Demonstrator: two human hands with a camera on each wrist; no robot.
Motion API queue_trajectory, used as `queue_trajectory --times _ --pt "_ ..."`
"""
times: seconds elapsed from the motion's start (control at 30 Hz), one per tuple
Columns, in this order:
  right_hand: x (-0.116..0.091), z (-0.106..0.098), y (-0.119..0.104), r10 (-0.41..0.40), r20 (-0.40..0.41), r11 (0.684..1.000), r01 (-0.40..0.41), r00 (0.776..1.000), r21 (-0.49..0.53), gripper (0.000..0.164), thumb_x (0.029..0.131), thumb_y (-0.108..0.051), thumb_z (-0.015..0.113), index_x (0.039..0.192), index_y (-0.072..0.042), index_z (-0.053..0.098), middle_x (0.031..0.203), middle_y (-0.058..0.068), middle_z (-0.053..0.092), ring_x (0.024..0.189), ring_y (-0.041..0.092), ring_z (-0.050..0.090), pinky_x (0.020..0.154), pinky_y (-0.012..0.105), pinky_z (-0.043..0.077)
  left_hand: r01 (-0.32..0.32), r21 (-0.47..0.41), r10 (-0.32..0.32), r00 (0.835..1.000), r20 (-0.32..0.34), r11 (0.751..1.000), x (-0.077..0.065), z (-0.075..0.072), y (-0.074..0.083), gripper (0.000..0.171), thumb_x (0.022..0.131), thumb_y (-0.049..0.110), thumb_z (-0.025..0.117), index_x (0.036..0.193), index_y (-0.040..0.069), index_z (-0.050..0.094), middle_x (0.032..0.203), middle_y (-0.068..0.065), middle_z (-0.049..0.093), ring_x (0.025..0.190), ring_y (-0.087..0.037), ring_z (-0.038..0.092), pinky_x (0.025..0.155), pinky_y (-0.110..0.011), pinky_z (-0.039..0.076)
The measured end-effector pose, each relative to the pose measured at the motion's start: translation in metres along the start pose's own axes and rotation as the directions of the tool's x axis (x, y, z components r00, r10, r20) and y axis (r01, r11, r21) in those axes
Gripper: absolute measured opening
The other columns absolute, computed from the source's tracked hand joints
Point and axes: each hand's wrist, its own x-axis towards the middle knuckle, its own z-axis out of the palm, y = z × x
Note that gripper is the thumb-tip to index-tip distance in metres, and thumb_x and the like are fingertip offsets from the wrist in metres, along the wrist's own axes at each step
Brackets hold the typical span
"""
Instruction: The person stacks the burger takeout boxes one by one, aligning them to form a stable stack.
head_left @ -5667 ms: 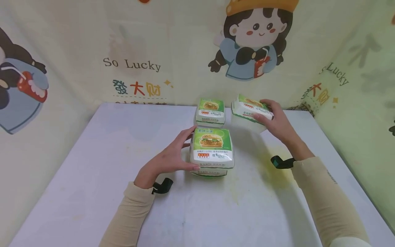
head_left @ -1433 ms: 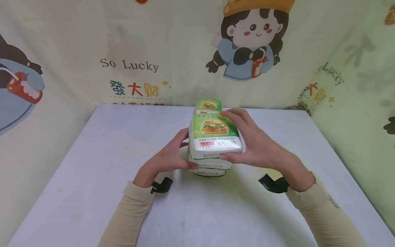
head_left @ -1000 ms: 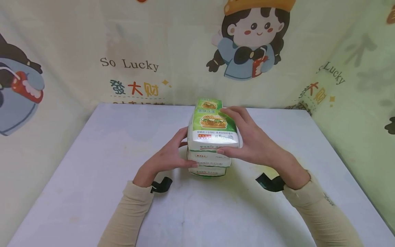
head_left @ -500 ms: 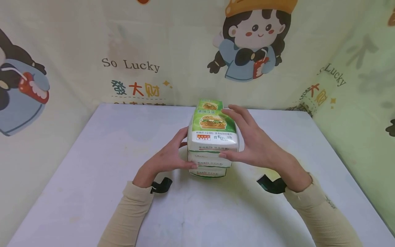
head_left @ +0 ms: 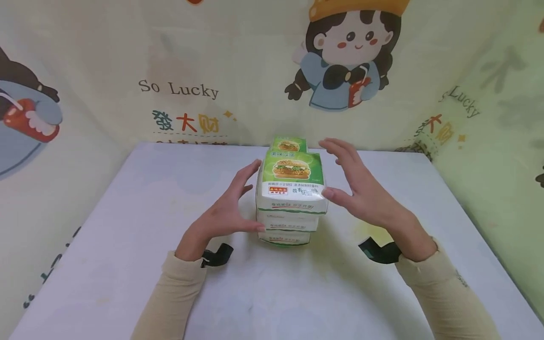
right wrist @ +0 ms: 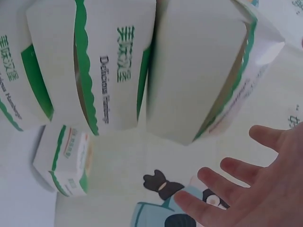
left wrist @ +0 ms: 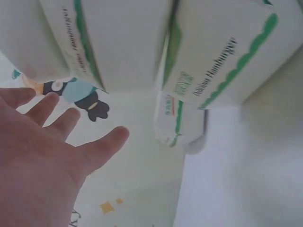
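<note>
Three white-and-green hamburger boxes are stacked mid-table in the head view: a top box [head_left: 292, 189], a middle box [head_left: 291, 223] and a bottom box [head_left: 284, 238]. The top box sits slightly askew, overhanging at the right. My left hand [head_left: 223, 210] is spread beside the stack's left side, thumb low near the middle box. My right hand [head_left: 367, 196] is spread at the right, its thumb close to the top box's corner; contact cannot be told. Both wrist views show the left hand [left wrist: 42, 151] and the right hand [right wrist: 255, 184] with fingers extended, holding nothing.
Another hamburger box [head_left: 289, 144] stands behind the stack, partly hidden by it. The white table [head_left: 140, 222] reaches back to a printed cloth [head_left: 255, 71] with cartoon figures, and similar cloth hangs at both sides.
A box my right hand held at the back right earlier now tops the stack, formerly two boxes high. Since half a second ago, both hands have moved outward from the stack, the right letting go.
</note>
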Motion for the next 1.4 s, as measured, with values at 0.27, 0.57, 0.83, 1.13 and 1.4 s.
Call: queue_trajectory --times 0.27,0.57,0.83,1.13,1.4 --pt "0.011 -0.006 0.021 0.176 -0.018 0.966 -0.170 0.984 0.195 0.061 0.100 -0.046 0.038 0.156 -0.030 0.020 0.162 0.002 0.018 0.146 0.035 0.024 0.111 0.073 0.026 -0.086 -0.040 0.085 0.996 -0.031 0.995 -0.003 -0.008 0.004 0.128 0.063 0.009 0.091 0.159 0.028 0.009 0.166 0.004 0.009 0.154 -0.013 0.008 0.120 -0.058 0.025" --pt "0.038 0.008 0.071 0.315 0.045 0.927 -0.317 0.948 0.198 0.066 0.103 -0.050 0.034 0.158 -0.019 0.016 0.164 0.009 0.012 0.149 0.036 0.021 0.115 0.069 0.024 -0.154 -0.088 0.151 0.988 -0.038 0.984 0.004 -0.013 0.010 0.120 0.070 0.037 0.089 0.160 0.023 0.010 0.167 0.002 0.008 0.154 -0.015 0.009 0.122 -0.059 0.021" --pt "0.074 0.040 0.117 0.320 0.151 0.933 -0.339 0.935 0.118 0.073 0.100 -0.040 0.046 0.159 -0.019 0.008 0.165 0.009 0.004 0.150 0.037 0.017 0.115 0.065 0.029 -0.173 -0.104 0.170 0.985 -0.032 0.979 0.012 -0.010 0.012 0.116 0.074 0.054 0.080 0.160 0.023 0.009 0.166 0.005 0.007 0.154 -0.014 0.007 0.123 -0.055 0.020" --pt "0.104 0.053 0.144 0.288 0.193 0.957 -0.285 0.938 -0.045 0.088 0.089 -0.037 0.069 0.157 -0.014 0.018 0.165 0.012 0.005 0.151 0.036 0.009 0.116 0.068 0.025 -0.185 -0.130 0.185 0.983 -0.011 0.974 0.018 -0.006 0.015 0.113 0.076 0.050 0.080 0.160 0.024 0.009 0.166 0.007 0.009 0.154 -0.015 0.007 0.123 -0.056 0.019" --pt "0.118 0.056 0.149 0.308 0.248 0.951 -0.294 0.918 -0.095 0.092 0.086 -0.036 0.073 0.158 -0.021 0.017 0.166 0.009 -0.004 0.152 0.038 0.001 0.113 0.071 0.026 -0.158 -0.152 0.157 0.987 -0.019 0.976 0.018 -0.004 0.012 0.112 0.075 0.052 0.079 0.159 0.026 0.010 0.167 0.005 0.008 0.154 -0.013 0.007 0.123 -0.056 0.019"
